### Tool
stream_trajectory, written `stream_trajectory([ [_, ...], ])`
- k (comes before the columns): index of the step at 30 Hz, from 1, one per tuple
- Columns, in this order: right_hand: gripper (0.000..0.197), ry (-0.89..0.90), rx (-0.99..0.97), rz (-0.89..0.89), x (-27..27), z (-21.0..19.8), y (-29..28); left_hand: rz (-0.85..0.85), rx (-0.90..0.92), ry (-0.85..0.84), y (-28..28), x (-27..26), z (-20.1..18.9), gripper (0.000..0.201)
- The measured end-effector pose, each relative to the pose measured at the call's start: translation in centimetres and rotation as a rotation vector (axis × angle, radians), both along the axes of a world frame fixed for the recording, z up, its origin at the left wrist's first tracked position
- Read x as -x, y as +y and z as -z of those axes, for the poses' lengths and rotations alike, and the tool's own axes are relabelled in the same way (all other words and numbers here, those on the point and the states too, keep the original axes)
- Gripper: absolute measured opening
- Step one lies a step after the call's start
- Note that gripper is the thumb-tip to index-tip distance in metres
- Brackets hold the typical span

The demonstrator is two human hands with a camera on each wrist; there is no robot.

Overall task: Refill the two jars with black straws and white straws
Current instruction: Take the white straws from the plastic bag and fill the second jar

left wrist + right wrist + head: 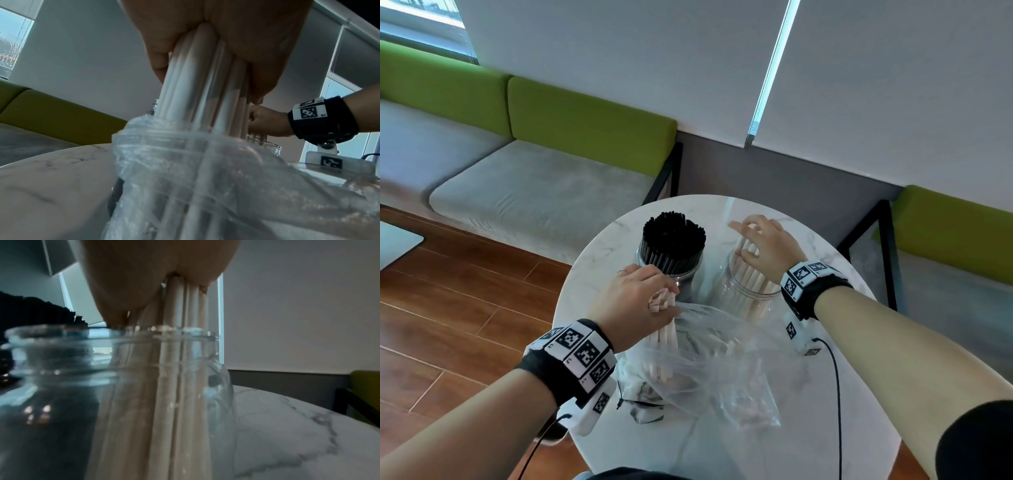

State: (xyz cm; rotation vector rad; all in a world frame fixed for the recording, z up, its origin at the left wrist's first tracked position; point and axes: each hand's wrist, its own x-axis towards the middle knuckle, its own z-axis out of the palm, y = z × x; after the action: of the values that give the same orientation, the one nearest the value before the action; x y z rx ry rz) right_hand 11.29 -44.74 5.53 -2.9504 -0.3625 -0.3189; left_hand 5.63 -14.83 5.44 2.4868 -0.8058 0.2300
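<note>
A: Counts? Go quick.

B: One round white marble desk (825,394). Two clear plastic jars on it. Jar one, the clear jar packed with black straws (671,270), sits at 11 o'clock of the desk centre; the thin black straws (674,240) stand upright in a dense bundle, too many to count. Jar two, the clear jar with white straws (739,291), is just beside it at 1 o'clock, partly filled.

A: Hands?

B: Two. Left hand (633,301), fingers curled tight round a bundle of white paper straws (197,84), near their top ends, at 9 o'clock of the desk. The bundle's lower ends are inside one crumpled clear plastic bag (709,363) lying at desk centre toward 6 o'clock. Can't count the bundle; at least five visible in the left wrist view.

A: Right?

B: Right hand (767,246) over the mouth of jar two, resting on the tops of the upright white straws in that jar (174,386). Fingers spread and bent loosely over them; whether it's actually pinching any, can't tell. The right wrist view shows the palm on the straw tips, about four clear above the rim.

A: Other stuff?

B: Green-backed grey bench seat (534,185) at 10 o'clock behind the desk, wood floor (448,301) at 8.
</note>
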Motion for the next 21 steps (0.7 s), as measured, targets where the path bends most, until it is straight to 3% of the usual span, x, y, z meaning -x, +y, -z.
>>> stream_trajectory([
  [4, 0.021, -0.096, -0.078, -0.026, 0.2, 0.1, -0.1, -0.006, 0.005, -0.007, 0.0, 0.1, -0.1, 0.028],
  [7, 0.019, -0.13, -0.025, 0.009, 0.2, -0.1, 0.1, -0.007, 0.007, 0.003, 0.0, 0.2, -0.1, 0.029],
  [13, 0.031, 0.013, 0.097, 0.072, 0.2, -0.3, 0.0, -0.005, -0.004, 0.013, 0.1, 0.2, 0.1, 0.029],
  [21, 0.016, -0.011, -0.125, 0.156, -0.2, -0.5, -0.9, 0.004, -0.007, 0.019, 0.2, 0.1, 0.3, 0.032],
])
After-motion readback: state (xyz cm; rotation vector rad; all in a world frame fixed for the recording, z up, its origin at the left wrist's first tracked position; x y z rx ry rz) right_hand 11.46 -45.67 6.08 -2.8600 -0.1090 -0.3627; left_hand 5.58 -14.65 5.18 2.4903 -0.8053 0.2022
